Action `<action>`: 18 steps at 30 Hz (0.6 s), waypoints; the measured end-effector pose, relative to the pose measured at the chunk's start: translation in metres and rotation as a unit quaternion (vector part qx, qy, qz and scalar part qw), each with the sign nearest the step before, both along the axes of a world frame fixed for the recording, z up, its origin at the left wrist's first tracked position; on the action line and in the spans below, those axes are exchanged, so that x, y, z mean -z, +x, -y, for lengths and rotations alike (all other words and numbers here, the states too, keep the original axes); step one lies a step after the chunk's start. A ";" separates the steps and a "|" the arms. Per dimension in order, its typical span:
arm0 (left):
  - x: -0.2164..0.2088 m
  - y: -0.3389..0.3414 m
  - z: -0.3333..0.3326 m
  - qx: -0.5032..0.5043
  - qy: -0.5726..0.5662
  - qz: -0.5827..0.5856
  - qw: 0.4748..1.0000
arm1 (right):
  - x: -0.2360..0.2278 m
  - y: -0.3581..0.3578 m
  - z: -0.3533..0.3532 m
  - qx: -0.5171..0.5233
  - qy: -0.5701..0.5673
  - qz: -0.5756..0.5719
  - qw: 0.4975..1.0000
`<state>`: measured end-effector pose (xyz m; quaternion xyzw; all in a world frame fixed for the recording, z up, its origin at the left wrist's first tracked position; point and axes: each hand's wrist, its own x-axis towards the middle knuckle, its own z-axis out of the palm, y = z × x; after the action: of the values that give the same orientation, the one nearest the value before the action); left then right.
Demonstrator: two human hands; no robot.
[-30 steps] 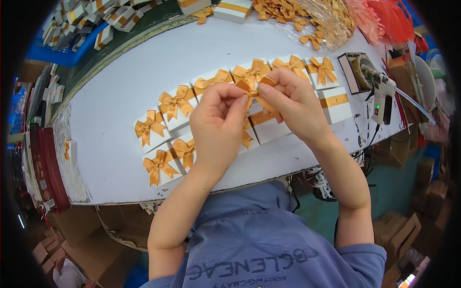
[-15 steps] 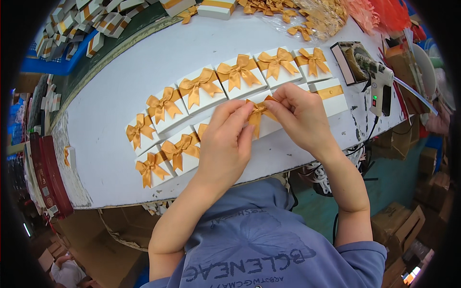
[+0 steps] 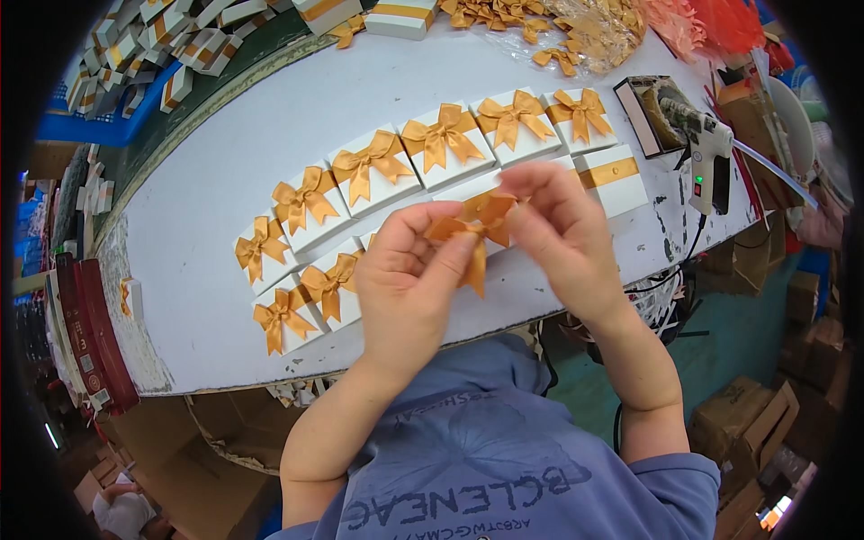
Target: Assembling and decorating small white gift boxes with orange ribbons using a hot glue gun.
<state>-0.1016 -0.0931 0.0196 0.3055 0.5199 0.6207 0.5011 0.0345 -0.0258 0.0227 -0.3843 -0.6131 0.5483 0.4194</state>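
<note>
A gold satin ribbon bow (image 3: 477,272) is raised over the white gift boxes, its tails hanging down. My left hand (image 3: 402,283) pinches its left loop between thumb and fingers. My right hand (image 3: 562,238), slightly blurred, closes thumb and fingertips at the right loop. Behind the bow sits a white box (image 3: 463,187), mostly covered by the bow and hands. To the right, another white box (image 3: 621,191) has a gold band with a small spot on it and no bow. Several boxes around them carry gold bows, such as the box (image 3: 438,112) behind my hands.
A glue gun (image 3: 711,148) stands at the right beside a small dark open box (image 3: 643,117). Loose gold bows (image 3: 594,36) lie in clear plastic at the back. A blue crate (image 3: 112,126) beneath piled boxes is far left; dark red boxes (image 3: 94,328) stand at the table's left end.
The bow has come up off the box and toward me, now tilted. My left hand has moved slightly left and turned; my right hand has shifted a little nearer.
</note>
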 end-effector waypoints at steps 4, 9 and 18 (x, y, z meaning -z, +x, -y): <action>0.007 0.012 -0.004 -0.021 0.051 0.038 0.998 | 0.002 -0.005 -0.001 -0.051 -0.129 -0.012 0.990; 0.018 -0.002 -0.014 0.024 0.093 -0.289 0.953 | 0.020 -0.004 -0.021 -0.028 0.016 0.092 0.995; 0.027 0.004 -0.015 0.067 0.070 -0.535 0.840 | 0.033 -0.003 -0.022 0.014 0.252 0.317 0.914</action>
<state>-0.0976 -0.0786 -0.0078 0.6580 0.6406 0.3609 0.1627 0.0310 -0.0033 -0.0105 -0.4279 -0.8266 0.2187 0.2931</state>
